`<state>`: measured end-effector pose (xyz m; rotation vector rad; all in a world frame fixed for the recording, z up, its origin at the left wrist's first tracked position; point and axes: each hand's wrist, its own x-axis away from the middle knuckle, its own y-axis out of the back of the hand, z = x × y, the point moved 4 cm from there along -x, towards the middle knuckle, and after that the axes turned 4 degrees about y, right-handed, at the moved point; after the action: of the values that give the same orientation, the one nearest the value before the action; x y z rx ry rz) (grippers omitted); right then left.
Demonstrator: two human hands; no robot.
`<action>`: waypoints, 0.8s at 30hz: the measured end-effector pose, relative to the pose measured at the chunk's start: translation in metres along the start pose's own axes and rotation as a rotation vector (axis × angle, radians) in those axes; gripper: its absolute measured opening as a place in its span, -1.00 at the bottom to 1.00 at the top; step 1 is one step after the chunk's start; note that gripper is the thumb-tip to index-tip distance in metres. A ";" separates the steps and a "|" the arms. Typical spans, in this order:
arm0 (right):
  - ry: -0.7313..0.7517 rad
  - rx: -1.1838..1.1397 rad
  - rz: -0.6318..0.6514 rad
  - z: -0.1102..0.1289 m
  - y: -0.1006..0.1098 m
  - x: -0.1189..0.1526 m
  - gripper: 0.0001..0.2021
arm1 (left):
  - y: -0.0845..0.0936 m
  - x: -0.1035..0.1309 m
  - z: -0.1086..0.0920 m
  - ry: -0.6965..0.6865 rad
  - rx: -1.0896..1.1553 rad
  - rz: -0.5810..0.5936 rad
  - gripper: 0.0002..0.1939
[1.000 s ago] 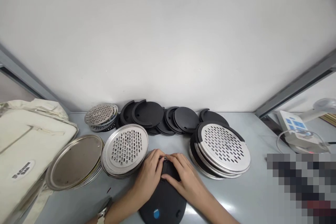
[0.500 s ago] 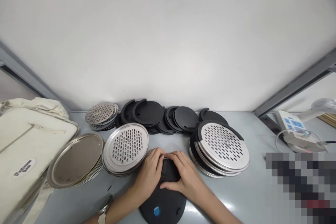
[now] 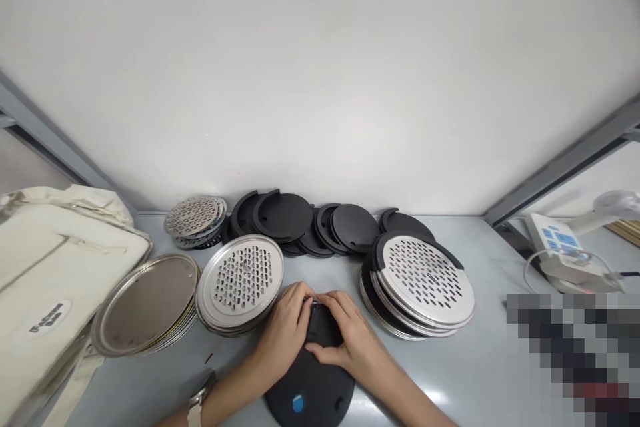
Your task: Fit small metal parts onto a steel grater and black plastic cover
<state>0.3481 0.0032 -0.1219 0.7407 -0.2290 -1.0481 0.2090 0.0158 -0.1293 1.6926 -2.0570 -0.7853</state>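
A round black disc (image 3: 310, 383) with a small blue sticker lies flat on the grey table (image 3: 480, 253) in front of me. My left hand (image 3: 285, 330) and my right hand (image 3: 350, 333) rest on its far edge, fingertips meeting around a small part there that I cannot make out. A watch sits on my left wrist. Just left of my left hand stands a stack of perforated metal discs (image 3: 240, 283).
A stack of plain metal plates (image 3: 147, 303) and a cream bag (image 3: 45, 280) lie at the left. Slotted metal discs on black rings (image 3: 425, 280) are stacked at the right. Black discs (image 3: 310, 223) and small perforated discs (image 3: 195, 217) line the wall. A device with cables (image 3: 565, 250) sits far right.
Both hands stay on the black disc's far edge with only slight finger shifts. The view has drifted a little.
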 end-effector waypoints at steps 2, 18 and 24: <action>0.001 -0.017 -0.002 0.000 -0.001 0.000 -0.40 | 0.000 0.000 0.000 0.001 0.006 0.001 -0.80; 0.013 -0.027 -0.033 -0.002 -0.003 0.001 -0.43 | 0.007 0.000 -0.006 -0.008 0.028 -0.049 -0.82; 0.012 -0.012 -0.043 -0.001 -0.003 0.003 -0.44 | 0.007 0.000 -0.005 -0.005 0.045 -0.055 -0.82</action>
<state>0.3478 0.0001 -0.1253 0.7434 -0.1966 -1.0843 0.2066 0.0161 -0.1210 1.7798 -2.0546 -0.7661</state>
